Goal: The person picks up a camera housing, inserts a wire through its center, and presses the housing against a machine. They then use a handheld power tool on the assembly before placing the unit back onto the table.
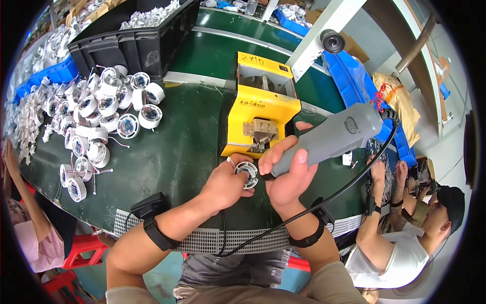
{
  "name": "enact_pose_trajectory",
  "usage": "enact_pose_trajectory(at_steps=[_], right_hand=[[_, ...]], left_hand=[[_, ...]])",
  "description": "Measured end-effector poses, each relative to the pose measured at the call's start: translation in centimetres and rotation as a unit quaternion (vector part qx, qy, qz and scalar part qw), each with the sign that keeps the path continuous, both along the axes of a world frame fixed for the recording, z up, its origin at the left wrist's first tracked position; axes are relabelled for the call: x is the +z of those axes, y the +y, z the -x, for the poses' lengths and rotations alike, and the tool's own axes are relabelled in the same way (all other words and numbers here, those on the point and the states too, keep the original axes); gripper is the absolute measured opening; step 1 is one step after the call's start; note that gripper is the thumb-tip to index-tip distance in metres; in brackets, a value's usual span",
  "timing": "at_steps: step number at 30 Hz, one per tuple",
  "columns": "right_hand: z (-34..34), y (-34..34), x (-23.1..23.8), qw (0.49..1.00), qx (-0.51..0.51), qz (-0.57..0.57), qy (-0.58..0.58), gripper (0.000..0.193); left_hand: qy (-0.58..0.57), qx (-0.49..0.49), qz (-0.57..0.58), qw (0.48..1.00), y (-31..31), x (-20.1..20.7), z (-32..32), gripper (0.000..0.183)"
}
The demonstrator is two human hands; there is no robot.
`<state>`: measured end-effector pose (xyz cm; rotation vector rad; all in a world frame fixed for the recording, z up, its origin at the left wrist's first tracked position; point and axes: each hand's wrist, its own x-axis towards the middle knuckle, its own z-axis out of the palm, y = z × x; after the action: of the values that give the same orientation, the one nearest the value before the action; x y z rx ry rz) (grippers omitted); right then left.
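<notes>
My left hand is closed around a small white round housing with dark inner parts, at the table's front middle. In my right hand lies a grey electric screwdriver, tilted, its black nose end pointing down-left beside the housing. Whether the tip touches the housing is hidden by my fingers. A black cord runs from the screwdriver's upper end down across my right forearm. Just beyond both hands stands a yellow box-shaped screw feeder with a metal outlet on its front.
Many white round housings with short wires are heaped on the green table to the left. A black crate with white parts stands behind them. Blue trays lie at the right. One person sits at each side.
</notes>
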<state>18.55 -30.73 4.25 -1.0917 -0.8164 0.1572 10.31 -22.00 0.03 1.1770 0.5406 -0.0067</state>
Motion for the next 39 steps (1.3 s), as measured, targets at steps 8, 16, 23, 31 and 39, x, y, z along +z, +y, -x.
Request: enact_pose_trajectory(at_steps=[8, 16, 23, 31, 39], right_hand=[[0.2, 0.1, -0.7, 1.0, 0.023, 0.007, 0.006, 0.056], [0.1, 0.2, -1.8, 0.998, 0.059, 0.008, -0.013, 0.056], [-0.2, -1.2, -1.6, 0.994, 0.105, 0.028, -0.004, 0.072], [-13.3, -11.4, -1.5, 0.823, -0.455, 0.248, -0.232, 0.052], [-21.1, -20.9, -5.8, 0.652, -0.418, 0.578, -0.26, 0.074]], left_hand=[[-0.02, 0.026, 0.003, 0.999, -0.2, 0.0, 0.1, 0.027], [-0.023, 0.027, -0.001, 0.999, -0.1, -0.3, 0.3, 0.028], [-0.008, -0.059, -0.125, 0.99, 1.1, 0.1, 0.2, 0.031], [0.091, 0.27, -0.717, 0.636, 9.3, 5.4, 7.9, 0.065], [0.048, -0.014, -0.492, 0.869, 6.9, 7.6, 7.2, 0.024]])
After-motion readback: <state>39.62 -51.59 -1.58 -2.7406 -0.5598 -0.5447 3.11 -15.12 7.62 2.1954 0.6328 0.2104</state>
